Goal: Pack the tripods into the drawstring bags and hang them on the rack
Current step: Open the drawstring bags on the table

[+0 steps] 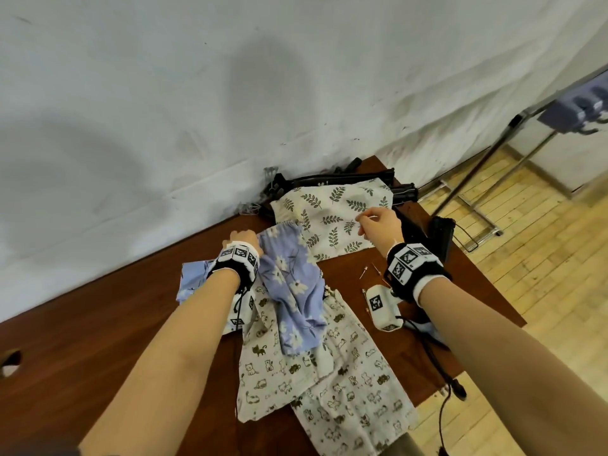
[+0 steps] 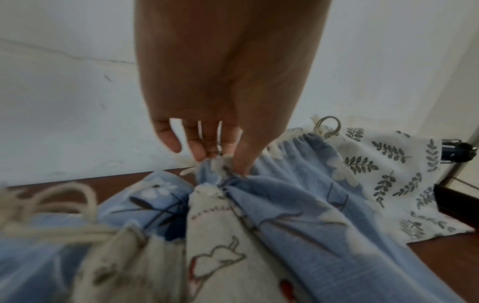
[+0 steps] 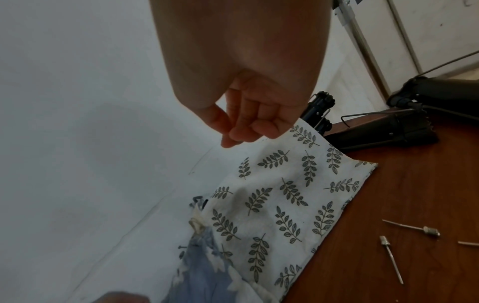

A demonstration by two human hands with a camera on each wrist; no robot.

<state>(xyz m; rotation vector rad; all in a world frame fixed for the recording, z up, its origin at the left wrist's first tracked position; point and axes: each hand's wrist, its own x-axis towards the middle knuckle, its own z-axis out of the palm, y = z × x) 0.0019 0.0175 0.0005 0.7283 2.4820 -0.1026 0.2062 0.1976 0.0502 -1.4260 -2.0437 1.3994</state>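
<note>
My left hand [image 1: 241, 239] pinches the gathered top of a blue floral drawstring bag [image 1: 296, 291], seen close in the left wrist view with the fingertips [image 2: 243, 166] on the blue cloth [image 2: 298, 205]. This bag lies over a cat-print bag [image 1: 329, 373]. My right hand [image 1: 378, 222] hovers above a leaf-print bag [image 1: 332, 222], its fingers [image 3: 259, 127] curled and thumb against forefinger; I make out nothing held. Black folded tripods [image 1: 342, 177] lie along the wall, partly under the leaf-print bag [image 3: 285, 194], with another [image 1: 442, 235] to the right.
A metal rack [image 1: 493, 159] stands on the wooden floor at the right, a blue bag [image 1: 572, 106] hanging on it. Thin metal pins [image 3: 391, 260] and a white tagged box [image 1: 383, 306] lie on the brown table [image 1: 98, 324]. Black cables hang off the table's right edge.
</note>
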